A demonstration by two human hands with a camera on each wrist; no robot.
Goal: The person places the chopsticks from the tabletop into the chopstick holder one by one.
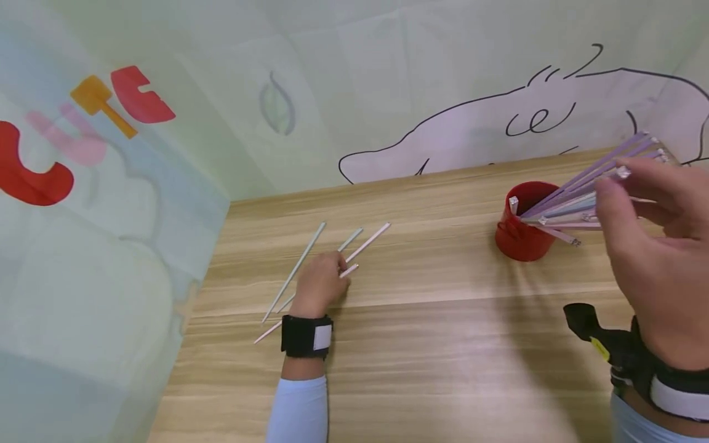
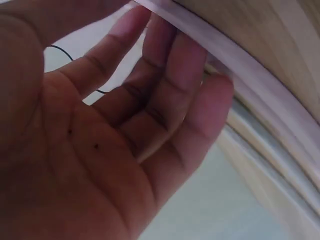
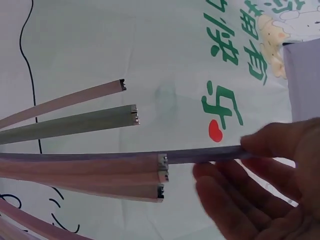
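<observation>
On the left of the table, my left hand [image 1: 324,280] pinches a pale pink stick [image 1: 349,271] with its fingertips. In the left wrist view, its fingers [image 2: 185,65] bend up to the pink stick [image 2: 240,70]. Beside the hand lie a green stick [image 1: 299,264] and another pink stick [image 1: 370,241]. At the right, my right hand [image 1: 659,246] is raised beside a red cup [image 1: 523,243] of thin pastel sticks leaning rightward. The right wrist view shows its thumb and fingers pinching a purple stick [image 3: 202,154]; this stick's lower end is hidden behind other sticks.
The wooden table [image 1: 421,344] meets a printed cloth backdrop [image 1: 343,92] at its back and left edges. Purple sticks [image 1: 615,157] fan out of the cup past the right hand. A black strap mount [image 1: 609,344] sits on the right wrist.
</observation>
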